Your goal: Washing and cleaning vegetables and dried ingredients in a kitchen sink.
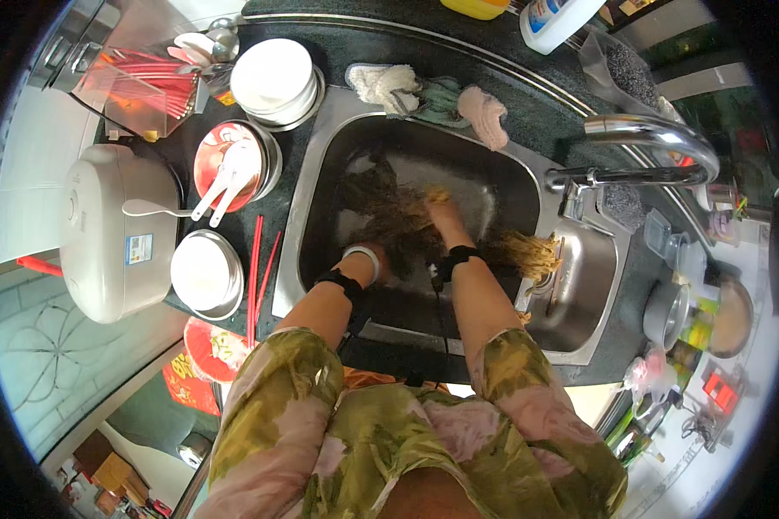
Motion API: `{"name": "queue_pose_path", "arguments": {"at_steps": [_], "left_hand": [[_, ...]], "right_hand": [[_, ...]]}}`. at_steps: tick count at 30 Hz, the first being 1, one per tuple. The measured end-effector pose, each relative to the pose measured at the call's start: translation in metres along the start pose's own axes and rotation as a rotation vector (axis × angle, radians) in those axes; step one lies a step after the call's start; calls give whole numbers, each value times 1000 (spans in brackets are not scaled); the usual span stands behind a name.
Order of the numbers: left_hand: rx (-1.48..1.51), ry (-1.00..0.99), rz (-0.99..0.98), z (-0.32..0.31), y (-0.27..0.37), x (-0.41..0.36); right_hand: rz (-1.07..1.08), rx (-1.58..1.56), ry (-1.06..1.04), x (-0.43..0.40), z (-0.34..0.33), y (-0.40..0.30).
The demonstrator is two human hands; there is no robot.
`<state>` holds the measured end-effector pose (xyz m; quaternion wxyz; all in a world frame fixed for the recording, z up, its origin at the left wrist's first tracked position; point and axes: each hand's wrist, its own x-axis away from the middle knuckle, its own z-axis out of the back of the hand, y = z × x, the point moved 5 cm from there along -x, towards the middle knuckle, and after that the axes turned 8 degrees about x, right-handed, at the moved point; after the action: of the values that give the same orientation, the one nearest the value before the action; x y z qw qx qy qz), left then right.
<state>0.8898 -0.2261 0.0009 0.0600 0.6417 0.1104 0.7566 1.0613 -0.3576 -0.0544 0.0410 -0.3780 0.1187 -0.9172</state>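
Observation:
Both hands reach into dark water in the large steel sink basin (pixel 422 133). My right hand (pixel 445 217) is partly under the surface, near the middle; a yellowish piece of plant shows at its fingertips. My left hand (pixel 383 259) lies lower and to the left, mostly hidden by the water, with a pale bracelet (pixel 367 255) at the wrist. Brown, stringy leafy vegetable (pixel 389 207) floats between and beyond the hands. A yellow-brown bunch of similar vegetable (pixel 531 254) hangs over the divider to the small basin (pixel 584 285). Finger positions are blurred by the water.
A chrome faucet (pixel 662 174) arches at the right. Cloths (pixel 383 87) lie along the back rim. Stacked bowls (pixel 272 78), spoons (pixel 230 178), red chopsticks (pixel 254 279) and a rice cooker (pixel 120 233) stand left. A metal pot (pixel 665 314) sits on the right.

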Motion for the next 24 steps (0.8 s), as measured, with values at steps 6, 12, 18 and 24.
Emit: {"name": "queue_pose_path", "arguments": {"at_steps": [6,12,18,24], "left_hand": [[176,-37,147,-31,-30,-58],[-18,-102,73,0,10,-52],[-45,-2,-11,19,12,29],[97,82,-232,18,17,75]], "right_hand": [[-79,76,154,59,7,-49],[-395,-277,-95,50,31,-5],[2,265,-36,54,15,-60],[-231,-256,194,74,79,-45]]}}
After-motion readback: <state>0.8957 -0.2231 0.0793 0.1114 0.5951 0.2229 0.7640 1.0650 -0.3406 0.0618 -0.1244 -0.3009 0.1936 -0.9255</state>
